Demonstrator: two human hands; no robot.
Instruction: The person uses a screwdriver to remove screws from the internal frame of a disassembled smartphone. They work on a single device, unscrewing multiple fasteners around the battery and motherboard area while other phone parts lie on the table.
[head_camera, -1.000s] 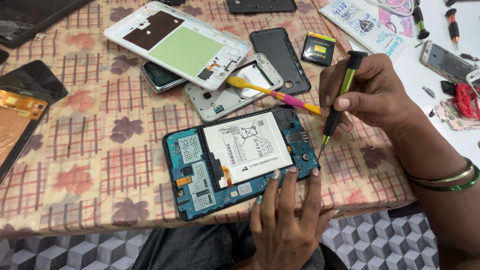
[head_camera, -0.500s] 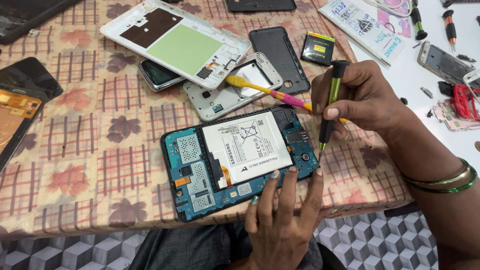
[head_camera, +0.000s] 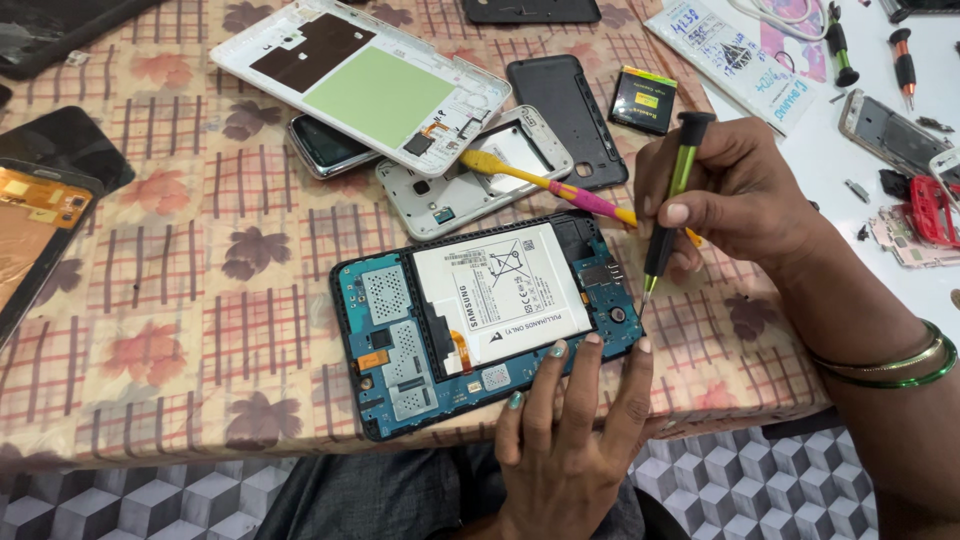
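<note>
Evidently the left hand (head_camera: 560, 450) pins the opened tablet (head_camera: 485, 320) steady, fingers flat, gripping nothing; the right hand (head_camera: 730, 200) pinches a green screwdriver (head_camera: 668, 215) upright, its tip seemingly just off the tablet's edge.

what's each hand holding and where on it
Right hand grips the green screwdriver by its handle. Left hand holds nothing, fingers pressing the opened tablet's near edge.

A white back cover (head_camera: 365, 85) lies on the patterned tablecloth (head_camera: 150, 300); beside it, a black cover (head_camera: 565, 115) and small battery (head_camera: 643, 102).

Phone repair bench: dismantled phones (head_camera: 480, 310), screwdrivers (head_camera: 668, 215).
</note>
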